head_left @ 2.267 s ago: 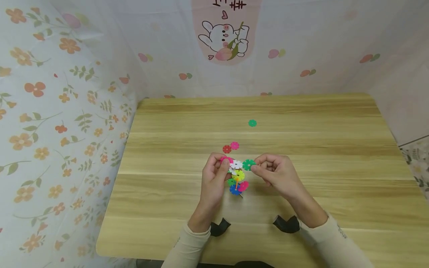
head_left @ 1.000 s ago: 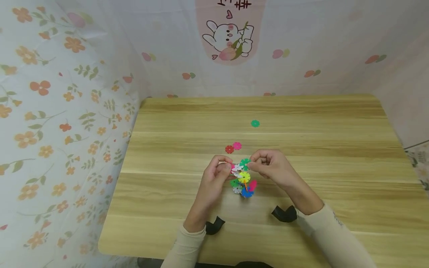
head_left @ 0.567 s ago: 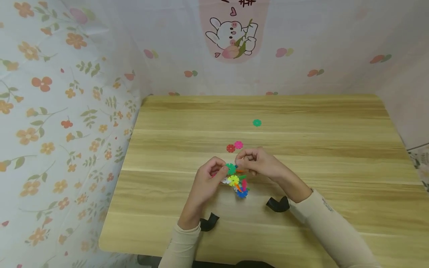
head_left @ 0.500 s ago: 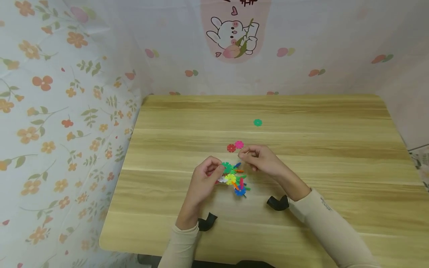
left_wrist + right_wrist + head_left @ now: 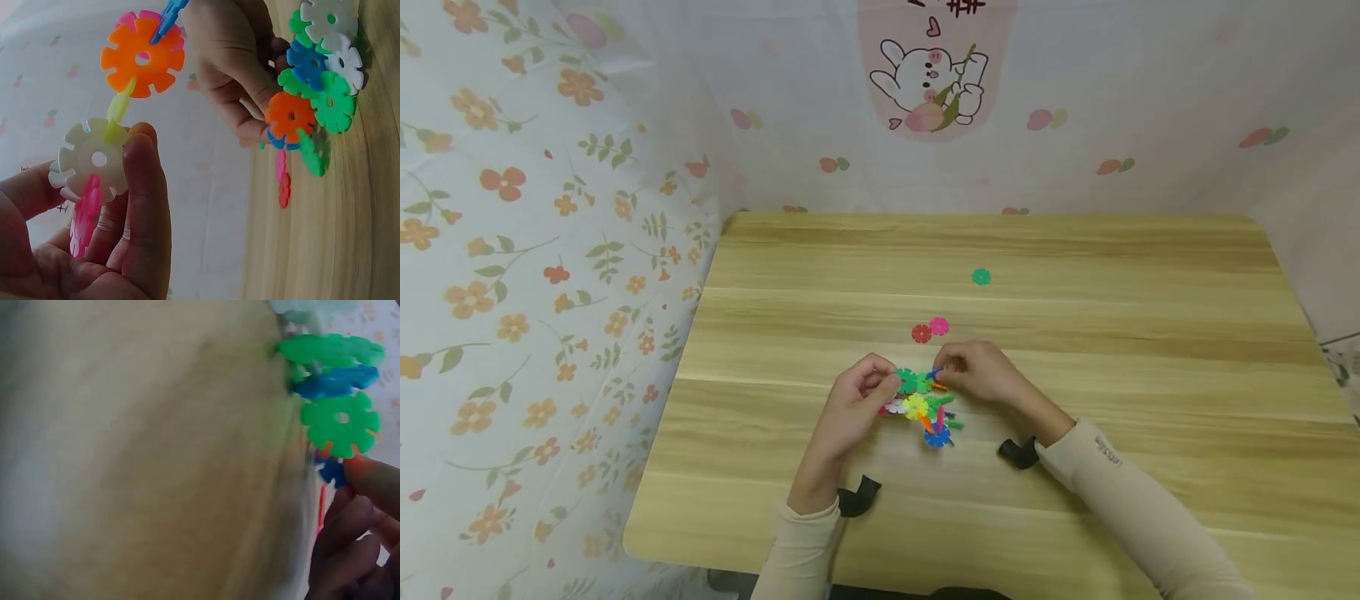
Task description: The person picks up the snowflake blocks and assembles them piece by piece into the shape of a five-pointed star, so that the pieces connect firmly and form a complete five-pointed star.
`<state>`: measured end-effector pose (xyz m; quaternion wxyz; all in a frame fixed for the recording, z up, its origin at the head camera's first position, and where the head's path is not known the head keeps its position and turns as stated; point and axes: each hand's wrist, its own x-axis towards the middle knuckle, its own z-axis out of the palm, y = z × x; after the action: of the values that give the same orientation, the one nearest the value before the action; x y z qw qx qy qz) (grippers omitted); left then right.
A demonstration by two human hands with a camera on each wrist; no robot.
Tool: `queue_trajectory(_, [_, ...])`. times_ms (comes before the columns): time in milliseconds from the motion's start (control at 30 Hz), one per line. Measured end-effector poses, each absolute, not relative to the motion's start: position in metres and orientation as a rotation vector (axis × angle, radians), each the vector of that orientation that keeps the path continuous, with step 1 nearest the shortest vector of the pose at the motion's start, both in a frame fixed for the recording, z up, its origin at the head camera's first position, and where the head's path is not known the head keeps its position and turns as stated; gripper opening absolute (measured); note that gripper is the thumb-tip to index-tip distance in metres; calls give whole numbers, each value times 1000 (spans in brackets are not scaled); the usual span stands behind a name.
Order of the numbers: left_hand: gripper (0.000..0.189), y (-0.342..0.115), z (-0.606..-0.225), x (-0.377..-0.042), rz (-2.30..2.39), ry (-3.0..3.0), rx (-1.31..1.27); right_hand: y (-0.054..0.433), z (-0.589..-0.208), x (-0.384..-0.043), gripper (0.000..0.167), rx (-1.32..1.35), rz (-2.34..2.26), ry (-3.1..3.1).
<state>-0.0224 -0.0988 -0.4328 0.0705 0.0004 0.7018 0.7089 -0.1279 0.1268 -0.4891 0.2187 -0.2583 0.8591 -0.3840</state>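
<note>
Several notched plastic discs, slotted together edge to edge, form a multicoloured cluster between the hands. In the head view my left hand [image 5: 850, 408] pinches its left side, beside a green disc [image 5: 906, 381]. Its thumb and finger hold a white disc [image 5: 94, 159] in the left wrist view, with a pink disc [image 5: 85, 215] and a yellow disc [image 5: 119, 106] slotted in. At the cluster's upper right, my right hand [image 5: 985, 371] pinches a blue disc [image 5: 333, 472], which joins an orange disc [image 5: 291, 117]. A lower blue disc [image 5: 937, 435] hangs nearest the body.
Loose on the wooden table [image 5: 790, 333] lie a red disc [image 5: 921, 333], a pink disc [image 5: 939, 326] and, farther back, a green disc [image 5: 981, 277]. Black wrist mounts [image 5: 859, 497] sit at both wrists. A printed curtain [image 5: 775, 100] stands behind the table.
The green disc, earlier in my right fingers, now sits by my left fingertips in the cluster. My right hand let go, drew back, and has returned to the blue disc.
</note>
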Motion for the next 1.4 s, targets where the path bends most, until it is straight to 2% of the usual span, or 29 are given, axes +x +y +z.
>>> queue_trajectory(167, [9, -94, -434, -24, 2130, 2116, 39, 132, -481, -119, 5, -581, -1274, 2366])
queue_trajectory(433, [10, -82, -436, -27, 2127, 2066, 79, 130, -457, -92, 22, -208, -2015, 2087])
queue_trajectory(533, [11, -75, -434, -27, 2119, 2056, 73, 125, -450, -82, 18, -166, -2122, 2114])
queue_trajectory(800, [11, -62, -429, -28, 2102, 2081, 93, 116, -442, -64, 12, -142, -2121, 2164])
queue_trajectory(1200, [14, -64, -430, -27, 2110, 2080, 56, 121, -447, -59, 15, -397, -2226, 1973])
queue_trajectory(1333, [11, -66, -428, -28, 2082, 2075, 54, 122, -446, -61, 25, -365, -2269, 1929])
queue_trajectory(1400, [10, -66, -425, -28, 2073, 2066, 52, 123, -444, -62, 24, -312, -2289, 1888])
